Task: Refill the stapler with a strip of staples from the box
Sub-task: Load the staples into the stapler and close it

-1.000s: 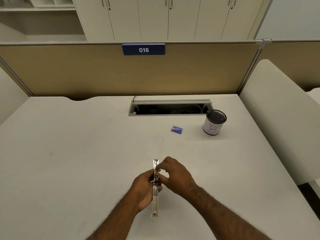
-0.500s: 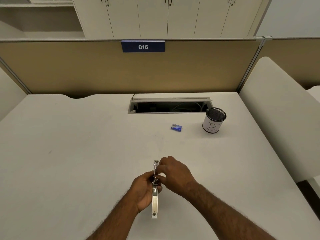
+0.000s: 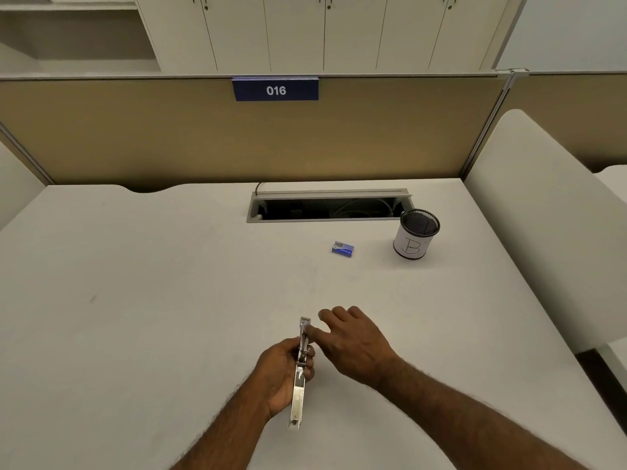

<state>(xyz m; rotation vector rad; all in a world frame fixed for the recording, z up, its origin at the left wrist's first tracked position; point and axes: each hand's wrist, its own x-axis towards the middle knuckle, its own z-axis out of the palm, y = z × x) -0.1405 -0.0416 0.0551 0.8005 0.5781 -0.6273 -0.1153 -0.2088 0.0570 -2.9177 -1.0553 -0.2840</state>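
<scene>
A silver metal stapler (image 3: 299,385), swung open into one long strip, points away from me near the desk's front. My left hand (image 3: 281,374) grips it at the middle from the left side. Just to its right is my right hand (image 3: 353,337), fingers spread, with one fingertip touching the stapler's far half near the tip; nothing is held in it. A small blue box of staples (image 3: 342,249) lies flat on the white desk (image 3: 135,300), well beyond both hands. I cannot tell whether a staple strip sits in the channel.
A black mesh pen cup (image 3: 415,234) with a white label stands right of the box. Behind it a cable tray (image 3: 329,205) is open in the desk. A tan partition (image 3: 237,140) closes the back; a white curved panel (image 3: 543,215) borders the right.
My right hand was pinched at the stapler's middle; now its fingers have spread and shifted right, only one fingertip on the far half. The left hand keeps its grip.
</scene>
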